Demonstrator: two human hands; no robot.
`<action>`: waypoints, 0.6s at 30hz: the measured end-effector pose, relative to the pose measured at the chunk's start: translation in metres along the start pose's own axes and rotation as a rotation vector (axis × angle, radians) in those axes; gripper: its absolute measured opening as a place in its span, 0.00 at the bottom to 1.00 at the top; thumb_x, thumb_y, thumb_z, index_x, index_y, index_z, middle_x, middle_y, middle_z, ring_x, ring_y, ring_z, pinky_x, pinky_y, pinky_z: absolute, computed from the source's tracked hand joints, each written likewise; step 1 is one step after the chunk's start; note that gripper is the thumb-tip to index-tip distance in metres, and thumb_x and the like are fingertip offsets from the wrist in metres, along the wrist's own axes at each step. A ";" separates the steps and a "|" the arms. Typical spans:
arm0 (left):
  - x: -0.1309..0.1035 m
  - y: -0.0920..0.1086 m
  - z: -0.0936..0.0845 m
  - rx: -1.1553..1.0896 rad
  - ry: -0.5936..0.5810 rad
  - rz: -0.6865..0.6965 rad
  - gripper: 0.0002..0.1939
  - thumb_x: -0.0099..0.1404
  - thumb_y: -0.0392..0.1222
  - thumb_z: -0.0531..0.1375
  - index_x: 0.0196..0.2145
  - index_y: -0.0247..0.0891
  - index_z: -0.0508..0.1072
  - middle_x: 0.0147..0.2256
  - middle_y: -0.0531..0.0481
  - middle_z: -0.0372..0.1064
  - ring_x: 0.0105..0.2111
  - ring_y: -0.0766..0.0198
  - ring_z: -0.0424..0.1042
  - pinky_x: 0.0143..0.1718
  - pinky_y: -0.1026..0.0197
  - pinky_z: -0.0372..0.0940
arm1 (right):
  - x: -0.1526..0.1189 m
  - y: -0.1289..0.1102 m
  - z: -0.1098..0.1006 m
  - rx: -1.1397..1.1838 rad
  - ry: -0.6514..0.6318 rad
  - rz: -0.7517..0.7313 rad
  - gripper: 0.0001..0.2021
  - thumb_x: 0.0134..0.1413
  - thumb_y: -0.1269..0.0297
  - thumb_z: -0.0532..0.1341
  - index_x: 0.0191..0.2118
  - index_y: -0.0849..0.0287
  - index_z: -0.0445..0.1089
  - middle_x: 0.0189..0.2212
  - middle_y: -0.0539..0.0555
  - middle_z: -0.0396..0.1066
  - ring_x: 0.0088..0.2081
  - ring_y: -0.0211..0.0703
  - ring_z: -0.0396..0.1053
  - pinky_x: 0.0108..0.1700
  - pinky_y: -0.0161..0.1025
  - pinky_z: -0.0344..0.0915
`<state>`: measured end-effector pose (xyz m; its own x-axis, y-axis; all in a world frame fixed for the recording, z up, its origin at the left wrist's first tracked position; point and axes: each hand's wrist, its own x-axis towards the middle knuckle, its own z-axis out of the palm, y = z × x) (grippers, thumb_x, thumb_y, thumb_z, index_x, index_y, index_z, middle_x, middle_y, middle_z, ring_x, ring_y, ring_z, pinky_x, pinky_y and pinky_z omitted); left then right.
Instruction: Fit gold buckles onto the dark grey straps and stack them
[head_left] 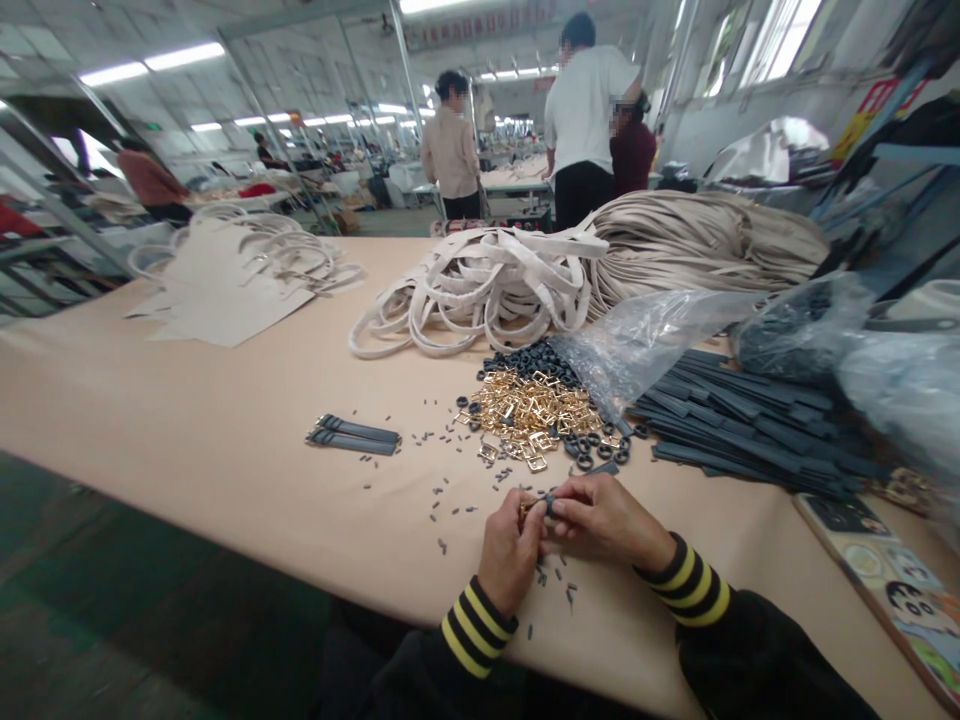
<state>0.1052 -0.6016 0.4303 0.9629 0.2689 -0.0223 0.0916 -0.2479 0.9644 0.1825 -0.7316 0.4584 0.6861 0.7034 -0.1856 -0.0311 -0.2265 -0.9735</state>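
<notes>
My left hand (510, 550) is closed, its fingers pinched on a gold buckle (523, 510) that is mostly hidden. Fingertips meeting it from the other side, my right hand (611, 522) pinches a short dark strap (550, 505) at the buckle. Just beyond the hands lies a pile of gold buckles (536, 405), with dark ring-shaped loops (589, 450) along its edge. Small dark bits (442, 490) are scattered around and below the hands. To the left, a few dark straps with gold buckles (356, 436) lie side by side.
Dark strips (750, 420) are heaped at right beside clear plastic bags (652, 335). Beige strap coils (487, 285), a larger strap bundle (697, 240) and flat beige pieces (232, 285) lie farther back. A phone in a cartoon case (885, 580) rests at right. Several people stand beyond the table.
</notes>
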 end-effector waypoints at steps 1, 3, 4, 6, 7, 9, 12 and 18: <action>0.000 0.000 0.000 -0.035 -0.008 -0.002 0.11 0.62 0.47 0.50 0.28 0.37 0.59 0.19 0.56 0.62 0.15 0.71 0.62 0.17 0.69 0.58 | 0.001 0.002 0.001 0.025 0.008 -0.008 0.07 0.49 0.65 0.57 0.28 0.64 0.66 0.20 0.51 0.68 0.22 0.36 0.67 0.26 0.31 0.62; 0.000 0.000 0.000 -0.098 -0.018 -0.012 0.12 0.63 0.48 0.48 0.28 0.37 0.60 0.19 0.55 0.64 0.15 0.71 0.61 0.16 0.69 0.57 | 0.002 0.004 0.003 0.057 0.029 -0.028 0.06 0.48 0.65 0.58 0.30 0.63 0.63 0.20 0.50 0.69 0.23 0.37 0.67 0.26 0.32 0.63; 0.000 0.001 0.000 -0.116 -0.020 -0.016 0.13 0.63 0.48 0.48 0.28 0.37 0.60 0.19 0.55 0.64 0.15 0.71 0.61 0.16 0.69 0.57 | 0.002 0.005 0.004 0.053 0.038 -0.043 0.06 0.47 0.66 0.58 0.30 0.62 0.62 0.20 0.50 0.68 0.23 0.37 0.67 0.27 0.32 0.63; 0.000 0.001 0.000 -0.114 -0.027 -0.014 0.14 0.63 0.48 0.47 0.27 0.36 0.61 0.18 0.55 0.63 0.15 0.72 0.61 0.16 0.69 0.57 | 0.002 0.005 0.004 -0.003 0.043 -0.084 0.05 0.47 0.66 0.58 0.28 0.63 0.63 0.20 0.50 0.68 0.23 0.37 0.66 0.27 0.32 0.62; 0.000 0.001 0.000 -0.102 -0.036 -0.011 0.14 0.63 0.48 0.46 0.27 0.36 0.61 0.18 0.55 0.62 0.14 0.72 0.61 0.16 0.70 0.57 | 0.002 0.005 0.004 -0.049 0.047 -0.109 0.05 0.48 0.66 0.58 0.27 0.63 0.64 0.20 0.50 0.68 0.24 0.36 0.66 0.27 0.32 0.61; -0.001 0.000 0.000 -0.086 -0.060 -0.017 0.15 0.64 0.48 0.45 0.27 0.36 0.62 0.16 0.56 0.61 0.14 0.72 0.60 0.16 0.70 0.57 | 0.001 0.005 0.004 -0.139 0.067 -0.152 0.05 0.48 0.67 0.58 0.27 0.63 0.66 0.21 0.50 0.67 0.24 0.36 0.64 0.28 0.32 0.60; -0.001 -0.003 0.001 -0.104 -0.098 -0.031 0.13 0.63 0.49 0.47 0.29 0.36 0.61 0.18 0.56 0.62 0.13 0.73 0.60 0.14 0.71 0.55 | 0.001 0.004 0.004 -0.226 0.111 -0.188 0.06 0.48 0.67 0.58 0.26 0.63 0.67 0.22 0.50 0.67 0.25 0.36 0.63 0.28 0.31 0.59; 0.000 -0.001 -0.001 -0.193 -0.151 -0.051 0.11 0.59 0.46 0.54 0.28 0.36 0.58 0.18 0.58 0.60 0.13 0.75 0.59 0.13 0.73 0.53 | 0.000 -0.001 0.002 -0.251 0.066 -0.191 0.07 0.52 0.68 0.54 0.26 0.62 0.64 0.19 0.47 0.64 0.21 0.34 0.62 0.24 0.30 0.58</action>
<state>0.1050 -0.6007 0.4292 0.9866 0.1307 -0.0976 0.1050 -0.0515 0.9931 0.1809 -0.7299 0.4589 0.7084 0.7057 0.0142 0.2776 -0.2600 -0.9249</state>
